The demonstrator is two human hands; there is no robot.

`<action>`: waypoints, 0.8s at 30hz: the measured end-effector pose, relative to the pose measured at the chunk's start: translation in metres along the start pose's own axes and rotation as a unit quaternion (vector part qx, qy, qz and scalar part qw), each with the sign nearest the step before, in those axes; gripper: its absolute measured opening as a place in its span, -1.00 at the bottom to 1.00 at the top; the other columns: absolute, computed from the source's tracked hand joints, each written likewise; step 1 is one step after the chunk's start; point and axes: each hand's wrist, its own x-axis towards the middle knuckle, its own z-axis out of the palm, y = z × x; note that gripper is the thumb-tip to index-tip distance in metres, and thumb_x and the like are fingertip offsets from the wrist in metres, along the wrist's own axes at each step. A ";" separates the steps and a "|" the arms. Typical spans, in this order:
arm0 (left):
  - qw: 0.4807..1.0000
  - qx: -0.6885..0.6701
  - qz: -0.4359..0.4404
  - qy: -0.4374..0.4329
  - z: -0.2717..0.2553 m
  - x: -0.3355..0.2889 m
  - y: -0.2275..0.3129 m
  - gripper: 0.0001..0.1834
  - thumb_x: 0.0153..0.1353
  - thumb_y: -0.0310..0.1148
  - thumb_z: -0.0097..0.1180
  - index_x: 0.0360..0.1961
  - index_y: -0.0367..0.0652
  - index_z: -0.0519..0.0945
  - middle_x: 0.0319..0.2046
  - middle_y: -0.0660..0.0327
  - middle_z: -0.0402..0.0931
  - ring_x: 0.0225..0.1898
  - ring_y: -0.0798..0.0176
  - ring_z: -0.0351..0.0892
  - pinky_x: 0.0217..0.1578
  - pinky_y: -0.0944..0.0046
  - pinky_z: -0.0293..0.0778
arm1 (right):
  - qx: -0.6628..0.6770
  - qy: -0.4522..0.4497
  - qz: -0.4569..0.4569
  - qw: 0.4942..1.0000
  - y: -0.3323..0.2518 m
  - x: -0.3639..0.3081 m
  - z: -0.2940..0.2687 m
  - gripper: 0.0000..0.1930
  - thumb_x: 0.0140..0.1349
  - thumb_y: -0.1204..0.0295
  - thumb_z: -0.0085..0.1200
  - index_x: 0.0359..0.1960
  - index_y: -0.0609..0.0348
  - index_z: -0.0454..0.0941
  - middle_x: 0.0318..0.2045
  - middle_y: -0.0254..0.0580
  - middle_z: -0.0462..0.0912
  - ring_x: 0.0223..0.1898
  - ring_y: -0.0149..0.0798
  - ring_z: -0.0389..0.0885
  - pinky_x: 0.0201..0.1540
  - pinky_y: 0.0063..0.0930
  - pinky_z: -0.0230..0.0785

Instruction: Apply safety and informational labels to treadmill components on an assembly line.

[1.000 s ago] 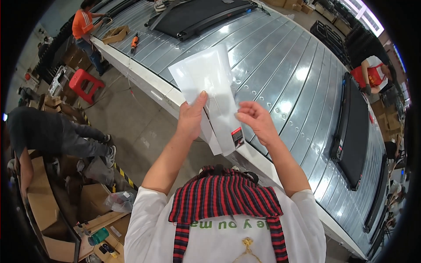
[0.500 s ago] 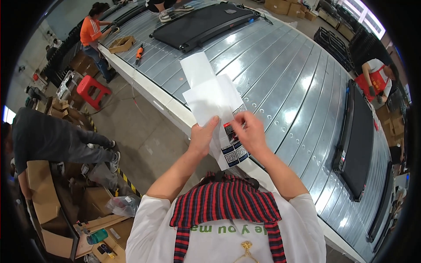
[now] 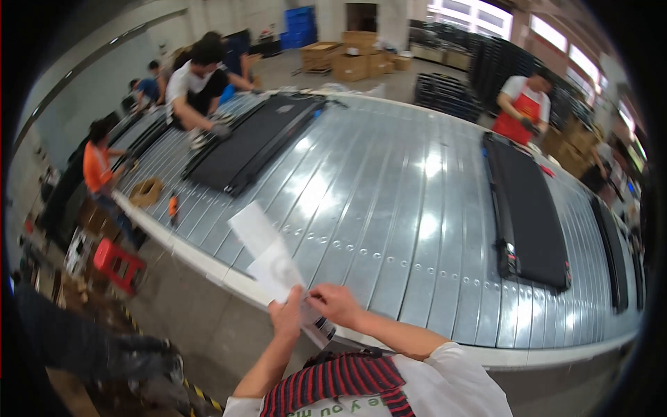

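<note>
White sticker sheets [image 3: 278, 258], overlapping one another, are in my left hand [image 3: 285, 317], its thumb lying over them. Dark printed labels [image 3: 324, 326] show along the lower right part. My right hand [image 3: 336, 304] is closed beside it, fingertips pinching at the printed edge of the sheets. Whether a single sticker is between those fingers is too small to make out. Both hands are just over the near edge of a long metal-topped table [image 3: 375, 229].
Black folded panels lie on the table at left [image 3: 253, 142] and right [image 3: 531, 215]. An orange power tool [image 3: 173, 207] and an open cardboard box [image 3: 146, 192] sit near the left edge. A red stool [image 3: 118, 264] stands on the floor. Several people work around the table.
My view has tilted up and turned right, showing more of the table and the far room. The sheets and both hands appear lower; my right fingers are now nearer my left thumb.
</note>
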 end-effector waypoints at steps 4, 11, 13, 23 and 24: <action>0.998 -0.018 0.036 -0.046 0.002 0.010 -0.003 -0.70 0.03 -0.36 0.12 -0.28 -0.37 0.47 -0.34 0.23 0.46 -0.34 0.39 0.41 -0.32 0.38 0.36 | 0.023 -0.029 0.011 0.999 0.002 0.006 0.000 -0.83 0.03 0.37 0.01 -0.43 0.23 0.47 -0.52 -0.04 0.51 -0.48 -0.05 0.50 -0.43 -0.30 0.34; 0.993 -0.029 -0.009 -0.115 0.007 0.021 0.002 -0.71 0.06 -0.36 0.11 -0.28 -0.39 0.46 -0.37 0.21 0.46 -0.37 0.35 0.41 -0.34 0.37 0.35 | 0.026 -0.002 0.050 0.998 0.000 0.005 -0.006 -0.80 0.05 0.34 0.01 -0.39 0.25 0.47 -0.53 -0.05 0.51 -0.51 -0.14 0.50 -0.44 -0.37 0.32; 0.990 -0.018 -0.011 -0.136 0.009 0.025 0.000 -0.72 0.07 -0.35 0.11 -0.29 -0.38 0.46 -0.37 0.20 0.46 -0.38 0.36 0.41 -0.34 0.36 0.35 | 0.069 -0.001 0.078 0.995 0.006 0.003 -0.011 -0.79 0.07 0.34 0.01 -0.39 0.25 0.48 -0.55 -0.11 0.51 -0.53 -0.25 0.49 -0.45 -0.43 0.32; 0.965 -0.102 -0.071 -0.230 -0.003 0.030 -0.008 -0.74 0.09 -0.41 0.06 -0.22 -0.33 0.42 -0.34 0.22 0.44 -0.33 0.35 0.42 -0.29 0.37 0.36 | 0.331 0.032 0.232 0.914 -0.003 -0.015 0.000 -0.83 0.14 0.37 0.00 -0.40 0.25 0.49 -0.53 -0.35 0.52 -0.47 -0.52 0.43 -0.38 -0.61 0.32; 0.968 -0.086 -0.070 -0.226 -0.004 0.032 -0.010 -0.74 0.09 -0.42 0.05 -0.21 -0.34 0.41 -0.31 0.21 0.44 -0.30 0.35 0.42 -0.28 0.36 0.35 | 0.332 0.024 0.232 0.914 -0.005 -0.015 0.002 -0.83 0.14 0.37 0.00 -0.40 0.25 0.49 -0.53 -0.35 0.52 -0.47 -0.52 0.43 -0.38 -0.61 0.32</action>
